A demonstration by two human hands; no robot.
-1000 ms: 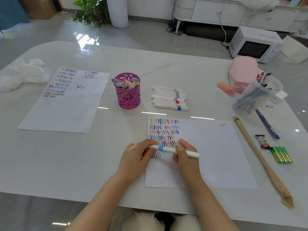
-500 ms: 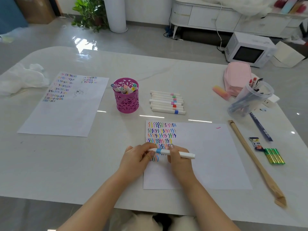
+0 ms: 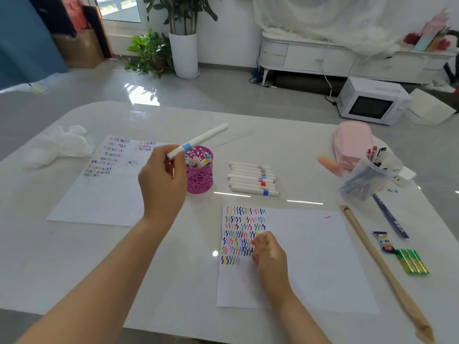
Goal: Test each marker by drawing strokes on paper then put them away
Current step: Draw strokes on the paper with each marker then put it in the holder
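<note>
- Your left hand (image 3: pixel 161 184) is raised off the table (image 3: pixel 74 269), and its thumb and fingers pinch a white marker with a light blue band (image 3: pixel 197 141) near one end.
- The marker is tilted, with its long free end pointing up and away to the right of that hand. The pinched end sits just at the fingertips.
- Just to the right of your left hand stands the pink cut-out holder (image 3: pixel 200 180), upright. The marker's banded part crosses its far left rim in this view, and whether they touch cannot be told.
- Several capped markers (image 3: pixel 198 161) already stand inside the holder, with their coloured tops showing.
- Further right of that hand, past the holder, a row of white markers (image 3: pixel 253 178) lies side by side on the table.
- Your right hand (image 3: pixel 269 254) rests on the sheet of paper (image 3: pixel 310 256) with its fingers loosely curled, and nothing shows in its grip.
- Its knuckles lie against the right edge of the coloured strokes (image 3: pixel 238 234), which fill the sheet's upper left corner.
- Under and to the left of your left hand lies a second sheet (image 3: pixel 104 194), with small rows of strokes along its far side.
- Well to the right of your right hand lies a long wooden stick (image 3: pixel 377 264), and past it a green pack (image 3: pixel 412 261).
- Far off to the right, ahead of that hand, are a clear cup of pens (image 3: pixel 370 175) and a pink pouch (image 3: pixel 352 142).
</note>
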